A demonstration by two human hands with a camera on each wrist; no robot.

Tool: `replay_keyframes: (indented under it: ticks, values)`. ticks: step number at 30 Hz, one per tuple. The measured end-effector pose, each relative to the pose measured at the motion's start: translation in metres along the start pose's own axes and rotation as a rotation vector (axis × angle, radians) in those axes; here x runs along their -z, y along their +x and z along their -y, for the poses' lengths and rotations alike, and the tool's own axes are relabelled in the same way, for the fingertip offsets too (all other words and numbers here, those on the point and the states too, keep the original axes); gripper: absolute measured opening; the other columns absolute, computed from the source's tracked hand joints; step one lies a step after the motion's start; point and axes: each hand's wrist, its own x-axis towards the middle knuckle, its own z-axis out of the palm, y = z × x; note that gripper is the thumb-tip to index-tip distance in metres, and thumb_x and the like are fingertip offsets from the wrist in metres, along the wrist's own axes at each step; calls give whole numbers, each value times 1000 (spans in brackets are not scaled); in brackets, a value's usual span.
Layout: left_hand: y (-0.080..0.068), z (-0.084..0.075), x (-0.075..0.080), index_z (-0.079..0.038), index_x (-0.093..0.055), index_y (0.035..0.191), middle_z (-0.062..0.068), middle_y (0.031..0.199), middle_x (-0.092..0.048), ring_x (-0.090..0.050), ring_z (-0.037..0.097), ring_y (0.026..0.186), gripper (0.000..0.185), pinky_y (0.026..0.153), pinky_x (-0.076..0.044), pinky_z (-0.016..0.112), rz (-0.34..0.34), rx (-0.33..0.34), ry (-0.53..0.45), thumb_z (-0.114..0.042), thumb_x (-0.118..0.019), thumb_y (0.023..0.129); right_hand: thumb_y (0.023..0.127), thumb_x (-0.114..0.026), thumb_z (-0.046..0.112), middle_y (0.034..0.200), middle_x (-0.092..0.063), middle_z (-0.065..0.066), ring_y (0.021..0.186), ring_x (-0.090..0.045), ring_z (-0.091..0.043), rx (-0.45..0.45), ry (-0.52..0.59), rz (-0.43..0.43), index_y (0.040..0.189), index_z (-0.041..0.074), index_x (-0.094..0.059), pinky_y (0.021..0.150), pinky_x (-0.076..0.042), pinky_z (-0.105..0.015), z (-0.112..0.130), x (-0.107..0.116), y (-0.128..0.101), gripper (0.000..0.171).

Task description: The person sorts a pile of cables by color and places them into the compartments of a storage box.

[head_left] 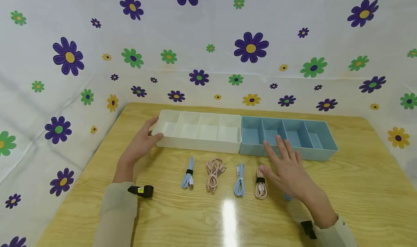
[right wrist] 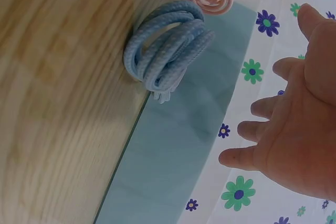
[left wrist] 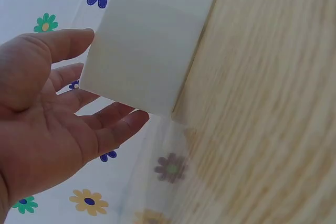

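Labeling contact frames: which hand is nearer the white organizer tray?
Left. The left hand touches the white tray at its left end; the right hand hovers by the blue tray, apart from it.

No readable text, labels, brands or numbers on anything in view.

wooden table [head_left: 358, 189] | white tray [head_left: 198, 131] | blue tray [head_left: 290, 136] | five coiled cables [head_left: 239, 174]
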Motion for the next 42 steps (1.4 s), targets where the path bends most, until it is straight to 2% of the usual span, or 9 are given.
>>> replay_keyframes:
  ticks: [7,16,31,42]
  values:
    - [0,1,1,-16,-16,160,13,165,-12,-32,47,139,70,104,-38,61,6,-12,-67,-25,-55,103,102,-47,51,164,0,-24,147,-2,-51,-2,18,-5,160,16,-20,107,-10,-77,0,-1,-2,72]
    - [3,4,0,-13,-14,160,25,158,-24,-37,46,135,72,103,-40,57,19,-4,-93,-24,-56,103,102,-47,50,164,-1,-25,148,-2,-50,-8,32,-10,160,17,-20,107,-10,-77,-1,-1,-4,72]
    - [1,10,0,-17,-17,160,25,157,-24,-37,45,135,68,101,-42,58,23,3,-101,-27,-54,103,102,-48,50,164,2,-23,147,-3,-51,-11,17,-6,160,17,-19,107,-10,-77,-4,0,-4,73]
    - [2,15,1,-15,-18,160,25,157,-24,-37,44,134,61,101,-41,60,19,-9,-128,-26,-46,106,102,-49,49,164,2,-25,148,-1,-50,-25,18,17,160,14,-18,107,-10,-76,-10,3,-4,75]
